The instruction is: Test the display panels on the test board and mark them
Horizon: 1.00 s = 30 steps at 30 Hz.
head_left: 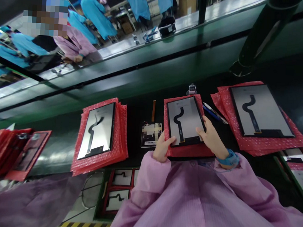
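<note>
Directly before me is an LCD panel (189, 121) with a silver back and a curved black flex cable. Beneath it lies a red bubble-wrap sleeve (194, 151). My left hand (163, 146) grips the lower left edge, thumb on the panel's face. On the right edge, my right hand (214, 138) holds it with the thumb on top; a blue wristband (228, 159) circles that wrist. A small circuit board (151, 134) with yellowish tape and an orange ribbon cable (153, 110) lies left of my left hand. Pens (214, 113) rest beyond my right hand.
At left, a panel (97, 130) tops a stack of red sleeves (120, 135); another panel (261, 110) tops sleeves at right. More red sleeves (28, 154) lie far left. A small metal-framed counter (192, 89) sits behind my panel. Trays (101, 192) of panels stand below. A co-worker (75, 43) sits across.
</note>
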Tool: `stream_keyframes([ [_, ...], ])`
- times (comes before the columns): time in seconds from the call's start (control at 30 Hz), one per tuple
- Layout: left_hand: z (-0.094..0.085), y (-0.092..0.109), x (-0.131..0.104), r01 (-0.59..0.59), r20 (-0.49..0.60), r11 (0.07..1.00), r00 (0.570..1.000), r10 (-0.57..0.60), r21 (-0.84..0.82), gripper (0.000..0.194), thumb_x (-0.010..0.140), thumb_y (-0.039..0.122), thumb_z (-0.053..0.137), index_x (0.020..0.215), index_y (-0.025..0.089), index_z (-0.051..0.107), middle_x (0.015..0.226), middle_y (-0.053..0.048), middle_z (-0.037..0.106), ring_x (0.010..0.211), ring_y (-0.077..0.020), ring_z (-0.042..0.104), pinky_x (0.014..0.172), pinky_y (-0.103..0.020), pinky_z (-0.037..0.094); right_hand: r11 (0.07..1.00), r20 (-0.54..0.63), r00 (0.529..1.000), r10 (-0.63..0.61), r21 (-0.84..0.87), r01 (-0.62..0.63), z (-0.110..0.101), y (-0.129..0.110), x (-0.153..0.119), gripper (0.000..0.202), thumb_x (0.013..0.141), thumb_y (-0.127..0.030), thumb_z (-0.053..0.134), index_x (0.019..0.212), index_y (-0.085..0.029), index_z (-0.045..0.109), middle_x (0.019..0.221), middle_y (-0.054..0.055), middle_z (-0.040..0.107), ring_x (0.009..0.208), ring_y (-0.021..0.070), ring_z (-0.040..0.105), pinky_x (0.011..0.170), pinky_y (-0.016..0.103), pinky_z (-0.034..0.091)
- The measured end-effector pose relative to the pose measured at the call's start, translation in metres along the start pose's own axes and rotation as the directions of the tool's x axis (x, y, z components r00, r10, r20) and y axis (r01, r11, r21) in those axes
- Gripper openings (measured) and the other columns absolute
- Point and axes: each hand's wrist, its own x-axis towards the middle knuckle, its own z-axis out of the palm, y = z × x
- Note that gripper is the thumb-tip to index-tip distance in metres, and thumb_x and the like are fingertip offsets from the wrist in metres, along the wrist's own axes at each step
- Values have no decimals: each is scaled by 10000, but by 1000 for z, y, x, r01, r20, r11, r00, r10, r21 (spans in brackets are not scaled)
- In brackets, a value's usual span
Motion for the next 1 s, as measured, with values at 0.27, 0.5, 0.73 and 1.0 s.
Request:
stream_keyframes([
  [0.27,-12,-15,-19,-479,138,454,787,602,751,612,842,72,515,1436,220,508,1416,-124,524,1392,-275,460,1212,-513,334,816,133,982,-135,-547,186,-23,-29,-2,486,929,-411,504,1242,-65,641,1154,221,656,1121,386,582,981,551,480],
  [0.5,-8,21,-6,-592,375,245,725,578,768,370,941,158,476,1275,210,627,1220,-106,646,1176,-252,597,1065,-446,486,597,-20,997,-72,-802,27,-53,-36,33,285,922,-228,527,1147,-94,638,1125,198,658,1063,349,601,817,445,525],
  [0.73,37,24,-23,-694,543,374,717,438,615,293,950,186,529,1207,205,668,1137,-98,706,1077,-242,670,1016,-387,520,502,-60,998,-24,-864,-40,-45,-39,47,262,898,-161,483,1080,-50,636,1050,212,683,934,312,658,644,355,460],
  [1.0,56,-6,-26,-675,471,489,737,485,553,265,997,304,517,1195,175,638,1130,-111,710,998,-218,695,947,-396,565,746,-188,982,4,-654,-128,-63,-48,34,151,815,-180,564,904,-118,670,918,155,723,855,280,662,714,368,478],
])
